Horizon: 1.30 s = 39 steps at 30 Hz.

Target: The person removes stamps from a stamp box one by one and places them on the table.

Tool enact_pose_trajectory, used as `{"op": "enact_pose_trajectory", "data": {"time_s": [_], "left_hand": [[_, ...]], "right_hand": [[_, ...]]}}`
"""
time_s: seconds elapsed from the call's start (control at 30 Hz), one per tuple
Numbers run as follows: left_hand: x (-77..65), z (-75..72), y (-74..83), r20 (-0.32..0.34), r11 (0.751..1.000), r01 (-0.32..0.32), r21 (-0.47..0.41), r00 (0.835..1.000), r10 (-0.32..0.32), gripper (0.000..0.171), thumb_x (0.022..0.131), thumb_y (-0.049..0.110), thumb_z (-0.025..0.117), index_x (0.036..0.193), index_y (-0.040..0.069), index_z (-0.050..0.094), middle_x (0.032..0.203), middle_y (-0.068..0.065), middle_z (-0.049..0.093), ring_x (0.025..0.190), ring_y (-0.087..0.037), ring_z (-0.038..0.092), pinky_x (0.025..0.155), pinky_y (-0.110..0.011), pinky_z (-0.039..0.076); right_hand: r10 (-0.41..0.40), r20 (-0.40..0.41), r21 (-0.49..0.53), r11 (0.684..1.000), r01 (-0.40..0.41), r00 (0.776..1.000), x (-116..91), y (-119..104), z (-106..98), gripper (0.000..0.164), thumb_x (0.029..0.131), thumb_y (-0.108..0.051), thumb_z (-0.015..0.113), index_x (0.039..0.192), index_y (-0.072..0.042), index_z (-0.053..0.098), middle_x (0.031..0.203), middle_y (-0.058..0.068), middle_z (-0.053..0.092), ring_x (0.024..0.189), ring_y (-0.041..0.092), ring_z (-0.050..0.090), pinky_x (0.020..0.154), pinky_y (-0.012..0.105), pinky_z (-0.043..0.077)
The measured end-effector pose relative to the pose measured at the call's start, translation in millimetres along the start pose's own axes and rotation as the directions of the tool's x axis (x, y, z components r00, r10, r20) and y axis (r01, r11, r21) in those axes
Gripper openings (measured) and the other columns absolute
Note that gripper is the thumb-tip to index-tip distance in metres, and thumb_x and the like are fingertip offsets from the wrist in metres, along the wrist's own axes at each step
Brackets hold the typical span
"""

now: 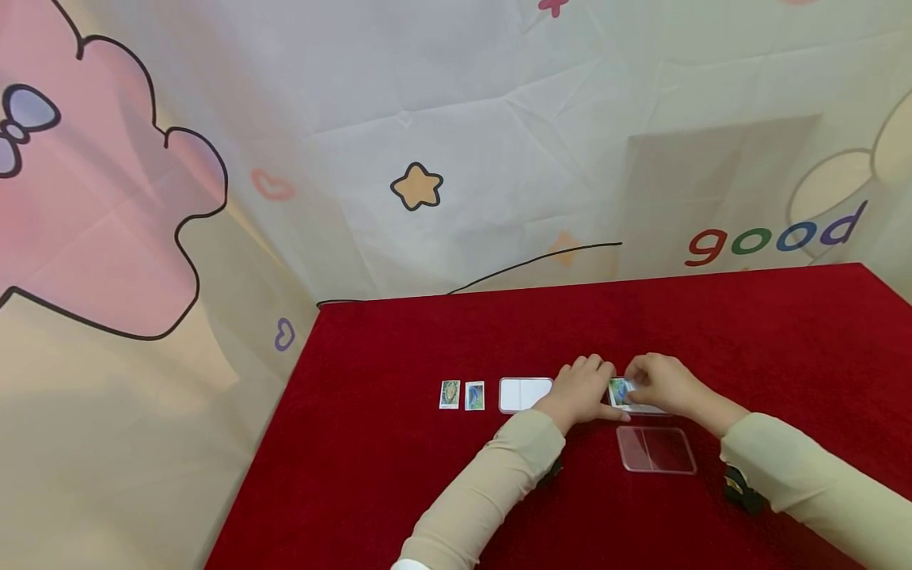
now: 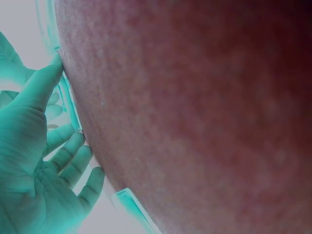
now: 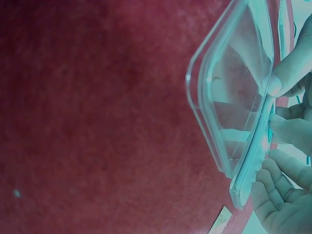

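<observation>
- A red tablecloth [image 1: 370,475] is spreading before me.
- A printed fabric backdrop [image 1: 499,174] is hanging behind it, facing me.
- A pink cartoon shape [image 1: 107,237] with a lavender bow [image 1: 32,108] is filling my upper left.
- An orange star [image 1: 416,188] is showing ahead of me, "good" lettering [image 1: 780,237] to its right.
</observation>
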<state>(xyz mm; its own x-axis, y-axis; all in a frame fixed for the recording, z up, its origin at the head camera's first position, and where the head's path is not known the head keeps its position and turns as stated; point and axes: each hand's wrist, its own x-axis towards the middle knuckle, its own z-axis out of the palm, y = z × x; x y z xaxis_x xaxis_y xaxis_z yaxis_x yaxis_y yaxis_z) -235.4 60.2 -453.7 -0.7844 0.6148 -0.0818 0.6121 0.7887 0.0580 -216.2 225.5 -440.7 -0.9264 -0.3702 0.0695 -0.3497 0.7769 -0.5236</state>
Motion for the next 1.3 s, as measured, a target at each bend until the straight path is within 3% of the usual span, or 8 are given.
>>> {"op": "enact_pose_trajectory", "data": {"time_s": [0.73,1.3], "left_hand": [[-0.9,-1.5,1.1,-0.01,1.0,0.006,-0.005,1.0,-0.006,0.063,0.076,0.063,0.067,0.123,0.022,0.054,0.116,0.007,0.051,0.106,-0.008,0.048,0.082,-0.022,0.041],[1.0,0.7,1.7,-0.011,1.0,0.009,0.001,1.0,-0.009,0.066,0.076,0.064,0.066,0.126,0.022,0.053,0.115,0.007,0.051,0.107,-0.008,0.048,0.081,-0.022,0.041]], "right_hand": [[0.018,-0.09,0.016,1.0,-0.017,0.996,-2.7,-6.7,8.2,0.022,0.069,0.003,0.073,0.086,0.005,0.06,0.082,0.016,0.064,0.077,0.03,0.062,0.07,0.045,0.051],[0.042,-0.06,0.065,0.997,-0.038,0.997,-4.6,-11.9,8.7,0.025,0.073,0.006,0.07,0.095,0.004,0.058,0.085,0.017,0.064,0.081,0.032,0.062,0.069,0.045,0.05]]}}
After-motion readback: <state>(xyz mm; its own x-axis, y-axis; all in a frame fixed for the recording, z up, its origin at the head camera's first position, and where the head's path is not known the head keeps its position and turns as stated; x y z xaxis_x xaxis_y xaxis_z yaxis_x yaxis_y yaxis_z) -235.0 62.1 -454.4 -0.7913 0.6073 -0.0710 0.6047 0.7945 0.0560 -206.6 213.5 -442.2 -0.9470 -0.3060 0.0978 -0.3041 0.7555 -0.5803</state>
